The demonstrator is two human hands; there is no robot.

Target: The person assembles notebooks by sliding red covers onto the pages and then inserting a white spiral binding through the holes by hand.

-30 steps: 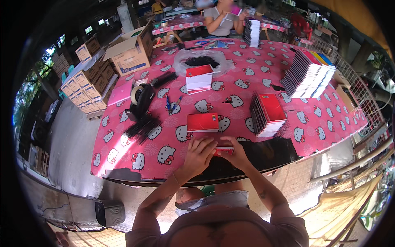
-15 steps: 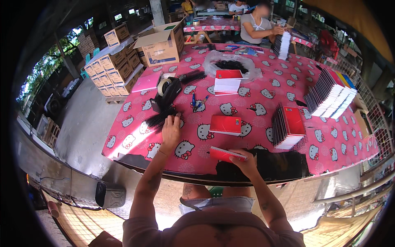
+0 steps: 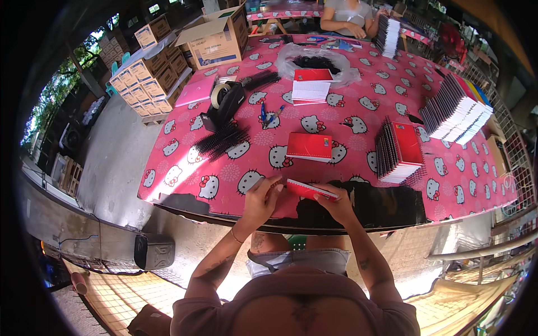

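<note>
My left hand [image 3: 262, 197] back from coils [image 3: 223, 140] to notebook [image 3: 305, 189], pinched (can't tell on what). Right hand [image 3: 335, 203] grips notebook over bench [image 3: 347, 169]. Coiled stack [image 3: 406, 144] looks done; red pile [image 3: 309, 145] ahead seems uncoiled.

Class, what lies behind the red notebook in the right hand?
Behind the held notebook lies another red notebook, flat on the pink tablecloth; beyond it are a red-topped pile and a plastic bag holding black material. The pile hides part of the bag from view.
</note>
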